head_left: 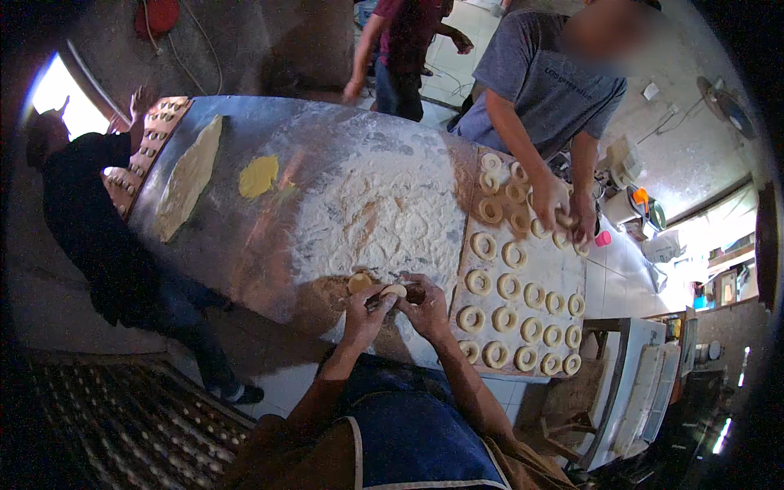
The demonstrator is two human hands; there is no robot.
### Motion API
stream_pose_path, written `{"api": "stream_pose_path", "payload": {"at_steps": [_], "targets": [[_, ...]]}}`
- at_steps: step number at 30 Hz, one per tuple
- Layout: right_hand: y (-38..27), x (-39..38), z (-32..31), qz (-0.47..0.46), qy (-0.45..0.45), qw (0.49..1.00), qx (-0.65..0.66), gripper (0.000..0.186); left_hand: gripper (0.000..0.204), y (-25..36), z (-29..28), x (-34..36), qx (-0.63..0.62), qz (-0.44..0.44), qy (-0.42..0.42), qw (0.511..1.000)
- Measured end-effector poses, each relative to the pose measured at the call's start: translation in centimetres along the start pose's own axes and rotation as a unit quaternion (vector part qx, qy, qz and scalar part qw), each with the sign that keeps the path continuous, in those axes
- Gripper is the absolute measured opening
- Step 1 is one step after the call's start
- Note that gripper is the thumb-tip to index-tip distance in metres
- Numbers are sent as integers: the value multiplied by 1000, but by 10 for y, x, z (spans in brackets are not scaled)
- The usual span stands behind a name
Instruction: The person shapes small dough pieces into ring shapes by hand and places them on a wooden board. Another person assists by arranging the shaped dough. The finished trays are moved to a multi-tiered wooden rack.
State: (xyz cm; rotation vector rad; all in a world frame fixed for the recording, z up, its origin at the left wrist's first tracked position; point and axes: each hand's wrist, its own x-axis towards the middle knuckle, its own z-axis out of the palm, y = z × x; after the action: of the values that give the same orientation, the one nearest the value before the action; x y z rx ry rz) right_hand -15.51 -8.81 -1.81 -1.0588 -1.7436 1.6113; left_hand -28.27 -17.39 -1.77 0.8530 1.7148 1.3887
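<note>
Between my two hands is a small pale piece of dough (pixel 394 291), held just above the near edge of the table. My left hand (pixel 367 312) pinches it from one side with thumb and fingers. On its other side, the fingers of my right hand (pixel 425 307) are closed on it too. Right behind my left fingers lies a round, flattish dough piece (pixel 359 282) on the tabletop. A wide patch of white flour (pixel 380 212) spreads beyond my hands. To the right, a board (pixel 490 306) carries rows of dough rings (pixel 509 286).
Across the table, a co-worker in grey (pixel 539 90) handles dough rings at the board. Further left lie a yellow lump (pixel 259 176) and a long dough sheet (pixel 189 180). Another person in dark clothes (pixel 94 196) reaches toward a tray of small pieces (pixel 155 135). Racked trays (pixel 131 416) stand lower left.
</note>
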Motion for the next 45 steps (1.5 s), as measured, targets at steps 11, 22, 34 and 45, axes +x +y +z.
{"api": "stream_pose_path", "payload": {"at_steps": [11,22,34,45], "targets": [[-35,-4,17,85,-12,939,333,35,42,-9,-22,5,-315,13,-196,929],[-25,-6,2,239,36,969,46,60,15,-8,26,16,-210,22,-61,976],[-8,-27,-31,86,210,973,47,56,33,-57,114,24,-433,-144,-86,886],[54,-44,-127,-49,248,966,49,52,43,-95,198,47,-504,-69,-258,821]]}}
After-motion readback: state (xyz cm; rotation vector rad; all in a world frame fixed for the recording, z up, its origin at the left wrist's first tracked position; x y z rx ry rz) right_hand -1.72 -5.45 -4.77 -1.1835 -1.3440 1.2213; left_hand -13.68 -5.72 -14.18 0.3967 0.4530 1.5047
